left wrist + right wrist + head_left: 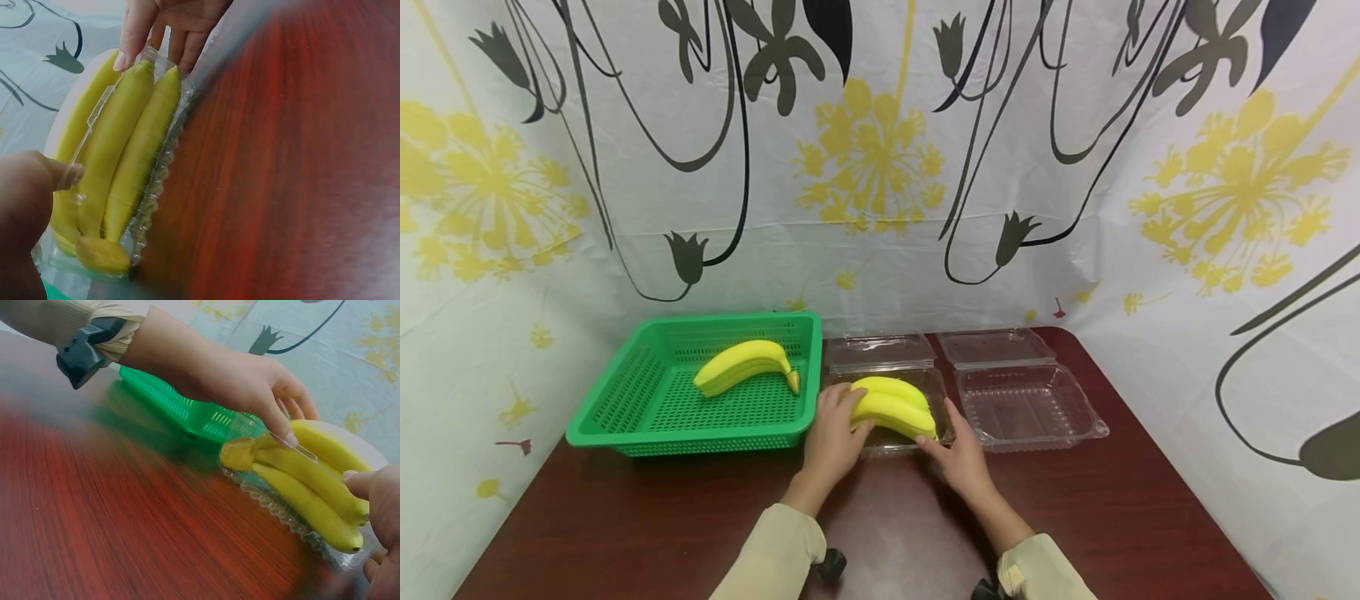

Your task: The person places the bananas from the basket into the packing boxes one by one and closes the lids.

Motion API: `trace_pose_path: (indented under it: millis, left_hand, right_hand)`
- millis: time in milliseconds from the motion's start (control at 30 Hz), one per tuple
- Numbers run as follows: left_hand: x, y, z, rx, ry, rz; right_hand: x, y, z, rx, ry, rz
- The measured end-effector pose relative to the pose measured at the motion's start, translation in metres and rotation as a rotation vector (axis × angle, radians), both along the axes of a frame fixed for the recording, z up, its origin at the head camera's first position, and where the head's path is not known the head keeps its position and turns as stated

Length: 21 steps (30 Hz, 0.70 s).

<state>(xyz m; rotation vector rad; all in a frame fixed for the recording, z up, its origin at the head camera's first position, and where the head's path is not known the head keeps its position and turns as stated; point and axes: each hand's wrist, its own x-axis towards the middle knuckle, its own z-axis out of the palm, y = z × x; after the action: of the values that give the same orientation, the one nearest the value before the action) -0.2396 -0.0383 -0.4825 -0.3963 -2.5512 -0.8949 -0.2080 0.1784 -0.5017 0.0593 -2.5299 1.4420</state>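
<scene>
Both arms (775,554) reach forward, converging. Left hand (833,431): fingers bent and pointing ahead, thumb split off to the right. Right hand (962,461): thumb out to the left, fingers ahead. Palms roughly face each other, hands near but apart.

Reddish-brown table (1120,500) beneath green basket (692,437) and two clear clamshells (1022,410)

I've got the left hand (835,429) and right hand (961,458) on opposite ends of some bananas (891,400) in a clear clamshell (883,352). Green basket (700,437) just left has another bunch (741,365) inside, second clamshell (1026,404) sits right, lid up.
</scene>
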Motion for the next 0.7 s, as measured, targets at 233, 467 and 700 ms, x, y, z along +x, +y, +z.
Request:
trace_pose_path:
  millis: [233, 467, 700]
  left_hand:
    - [0.01, -0.007, -0.011, 0.218, -0.14, 0.04]
    - [0.016, -0.013, -0.021, 0.385, -0.213, 0.032]
    - [0.019, -0.022, -0.03, 0.535, -0.306, -0.025]
  right_hand:
    - [0.001, 0.0, 0.0, -0.007, -0.002, 0.003]
    - [0.0, 0.0, 0.001, -0.001, -0.004, 0.001]
    - [0.0, 0.0, 0.0, 0.015, 0.005, -0.003]
